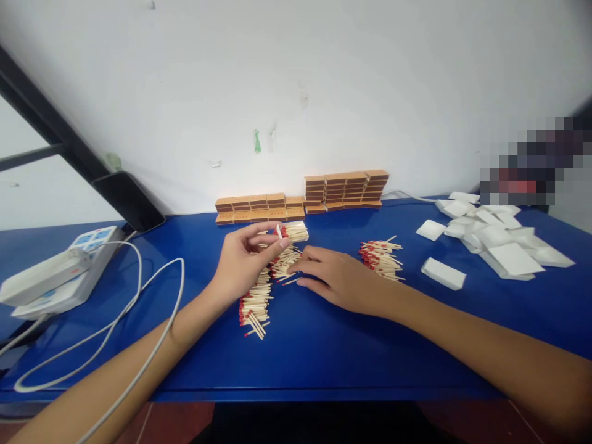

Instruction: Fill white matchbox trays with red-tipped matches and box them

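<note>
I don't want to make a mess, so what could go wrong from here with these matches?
Matches could spill if the left hand tips the loaded tray. The right hand, close to the loose matches, might scatter them. The cable seems to cross the left forearm, so it could snag.

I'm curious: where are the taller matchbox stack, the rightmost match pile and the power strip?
Matchbox stack [348,192]: head view, front middle.
Match pile [383,259]: head view, middle sticks.
Power strip [96,238]: head view, blue socket end.
</note>
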`<state>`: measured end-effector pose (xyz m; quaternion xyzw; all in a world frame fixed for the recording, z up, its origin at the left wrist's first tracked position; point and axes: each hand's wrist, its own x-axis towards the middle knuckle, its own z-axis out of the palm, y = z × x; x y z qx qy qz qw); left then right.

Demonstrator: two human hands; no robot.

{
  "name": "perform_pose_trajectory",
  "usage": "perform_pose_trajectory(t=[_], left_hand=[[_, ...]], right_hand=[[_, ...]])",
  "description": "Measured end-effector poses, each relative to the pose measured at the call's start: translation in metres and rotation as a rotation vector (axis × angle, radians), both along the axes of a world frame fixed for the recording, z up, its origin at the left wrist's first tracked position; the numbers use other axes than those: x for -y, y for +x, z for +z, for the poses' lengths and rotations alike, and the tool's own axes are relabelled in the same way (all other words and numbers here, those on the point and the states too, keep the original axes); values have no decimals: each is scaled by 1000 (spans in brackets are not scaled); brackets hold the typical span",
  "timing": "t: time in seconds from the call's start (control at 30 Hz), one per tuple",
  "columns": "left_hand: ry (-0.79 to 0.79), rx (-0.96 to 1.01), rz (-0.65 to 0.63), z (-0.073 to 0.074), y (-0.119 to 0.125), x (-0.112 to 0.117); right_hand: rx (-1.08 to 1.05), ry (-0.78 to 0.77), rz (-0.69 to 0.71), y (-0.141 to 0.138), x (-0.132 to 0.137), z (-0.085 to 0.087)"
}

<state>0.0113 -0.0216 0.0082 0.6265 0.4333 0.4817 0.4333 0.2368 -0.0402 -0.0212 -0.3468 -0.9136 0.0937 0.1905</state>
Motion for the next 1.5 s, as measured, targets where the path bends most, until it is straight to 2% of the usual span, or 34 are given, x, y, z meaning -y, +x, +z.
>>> perform_pose_trajectory(t=[0.3,0.43,0.7,0.93,1.13,1.5], left_hand=[[-21,-7,-38,-4,2,1],[-10,-11,-32,-4,1,-1],[-1,-26,-17,-5,-1,-4],[-3,-33,-22,-5,-1,-3],[-10,-43,-15,-3,-1,-2],[-15,-27,-34,-3,1,-1]], right_hand=[[-109,-71,-52,-10,0,-4],[-70,-98,-80,-12,1,-5],[-14,-134,-99,-5,3,7],[8,-137,-5,0,5,9],[26,-168,-15,0,2,4],[15,-126,-31,-6,9,7]])
